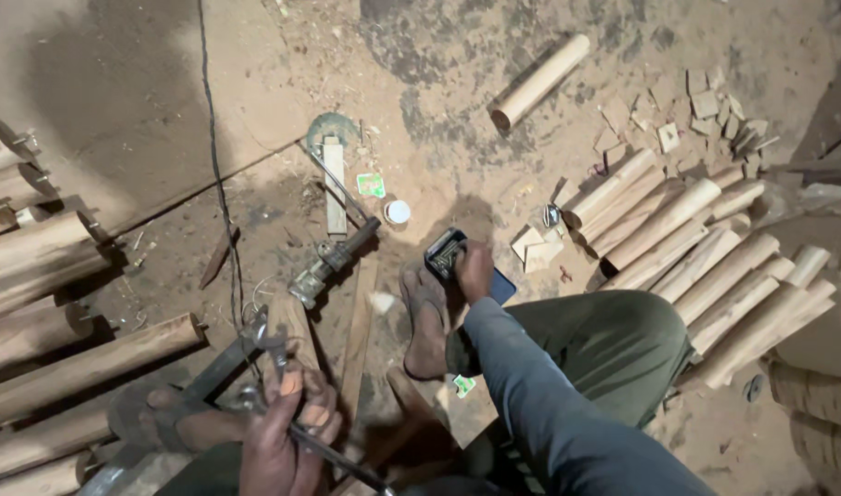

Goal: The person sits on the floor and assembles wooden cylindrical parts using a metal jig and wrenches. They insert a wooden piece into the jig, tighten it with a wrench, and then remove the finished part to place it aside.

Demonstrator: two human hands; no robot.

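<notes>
Left hand (287,432) grips one rod (333,455); right hand (474,269) one phone (448,257).

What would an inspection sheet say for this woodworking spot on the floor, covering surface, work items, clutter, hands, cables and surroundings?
Surface: dirt floor, dusty, with wood chips.
Job's things: metal tool in the left hand; dark phone-like device under the right hand.
Clutter: small white cap, green scrap, offcut blocks, metal clamp.
Hands: left closed on the tool; right gripping the device beside a bare foot.
Cables: thin dark cable running up the floor.
Surroundings: turned wooden pegs stacked right, rougher logs left, one loose peg.
</notes>
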